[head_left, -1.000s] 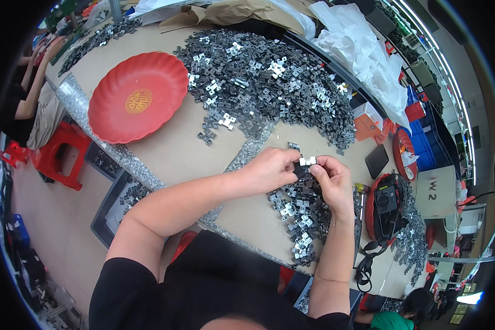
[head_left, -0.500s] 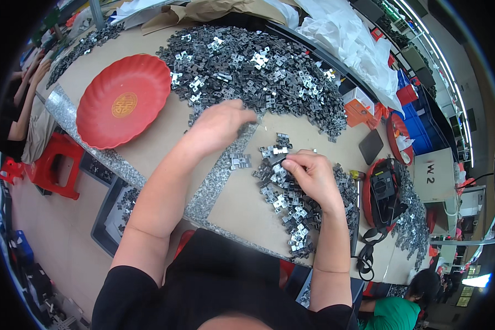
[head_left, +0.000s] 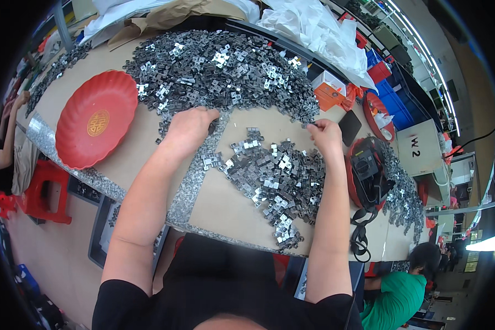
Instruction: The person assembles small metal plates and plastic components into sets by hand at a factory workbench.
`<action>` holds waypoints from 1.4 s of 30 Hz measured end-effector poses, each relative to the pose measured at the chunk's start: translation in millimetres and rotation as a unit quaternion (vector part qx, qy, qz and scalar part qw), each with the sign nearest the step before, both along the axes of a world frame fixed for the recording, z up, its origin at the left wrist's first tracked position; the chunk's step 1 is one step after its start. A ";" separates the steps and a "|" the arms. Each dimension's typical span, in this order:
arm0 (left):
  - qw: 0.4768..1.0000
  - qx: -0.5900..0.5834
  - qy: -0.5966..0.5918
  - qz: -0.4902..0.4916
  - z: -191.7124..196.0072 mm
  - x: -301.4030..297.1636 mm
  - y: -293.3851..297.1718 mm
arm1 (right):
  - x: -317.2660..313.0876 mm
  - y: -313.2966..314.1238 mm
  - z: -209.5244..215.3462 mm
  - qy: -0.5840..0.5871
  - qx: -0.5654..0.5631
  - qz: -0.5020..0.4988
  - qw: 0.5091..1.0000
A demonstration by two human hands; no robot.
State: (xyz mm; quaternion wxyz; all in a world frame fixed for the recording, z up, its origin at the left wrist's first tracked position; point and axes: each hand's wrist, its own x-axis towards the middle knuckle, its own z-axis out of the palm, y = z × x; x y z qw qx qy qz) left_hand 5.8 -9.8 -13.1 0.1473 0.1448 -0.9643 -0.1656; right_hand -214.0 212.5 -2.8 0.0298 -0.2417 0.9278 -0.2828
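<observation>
A broad heap of small stamped metal clips (head_left: 220, 71), dark grey and silver, spreads across the far part of the table. My left hand (head_left: 190, 131) is at its near edge, fingers curled together; what they hold, if anything, is hidden. By the heap's right-hand tip my right hand (head_left: 328, 137) pinches thumb and fingers together, too small a spot to make out what is between them. Between my forearms lies a smaller, looser pile of the same clips (head_left: 275, 176). A few joined clips (head_left: 211, 160) rest apart at its left, beside the speckled grey strip (head_left: 190, 190).
A red scalloped plate (head_left: 74, 124) stands at left. Beyond my right hand are a dark flat pad (head_left: 349, 127), an orange-and-white box (head_left: 328, 91) and a red basin with a black device (head_left: 364, 165). A person in green (head_left: 396, 297) sits at lower right.
My right hand has left the smaller pile and moved up and right to the big heap's tip. My left hand stays by the heap's near edge. The whole view has shifted.
</observation>
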 end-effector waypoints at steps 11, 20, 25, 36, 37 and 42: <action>0.937 0.328 0.120 0.022 9.6 -0.1 -7.5 | -22.6 -16.5 -19.2 0.025 0.054 -0.004 0.998; 0.654 0.722 0.217 -0.050 15.9 -5.1 -0.1 | 8.0 -4.1 4.9 -0.062 -0.088 0.053 0.993; 0.535 0.830 0.153 -0.029 -1.9 -12.9 15.9 | 77.3 -25.9 33.4 -0.343 -0.362 0.161 0.852; 0.586 0.788 0.158 -0.100 5.5 -9.2 36.6 | 118.9 -45.1 22.9 -0.377 -0.421 0.193 0.802; 0.585 0.789 0.160 -0.098 5.8 -8.7 36.6 | 118.6 -45.0 21.3 -0.384 -0.408 0.197 0.804; 0.607 0.770 0.170 -0.097 0.9 -10.8 38.3 | 122.9 -44.9 17.7 -0.352 -0.347 0.165 0.854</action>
